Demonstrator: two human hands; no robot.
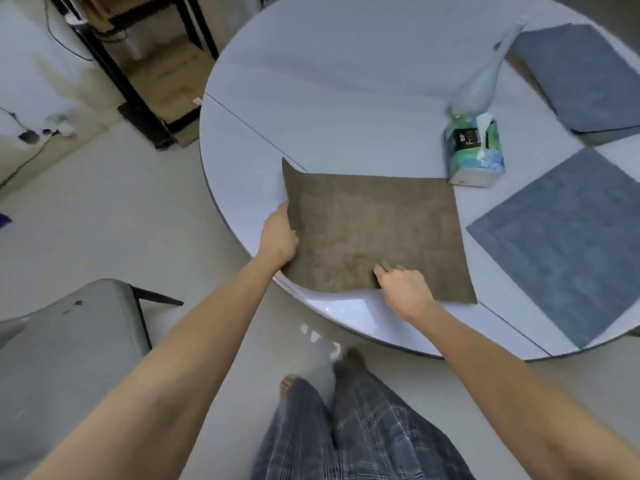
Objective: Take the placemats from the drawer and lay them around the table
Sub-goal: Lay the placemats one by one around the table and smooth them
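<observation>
Here, the brown placemat (pixel 374 233) lies at the round table's (pixel 346 81) 7 o'clock edge; left hand (pixel 278 239) pinches its raised left edge, right hand (pixel 403 289) grips its near edge. Best lowered flat, squared to the rim.

One brown placemat (pixel 377 233), two grey placemats (pixel 561 237) (pixel 585 74), one tissue box (pixel 474 150), one vase (pixel 481 77), one table (pixel 346 81).
</observation>
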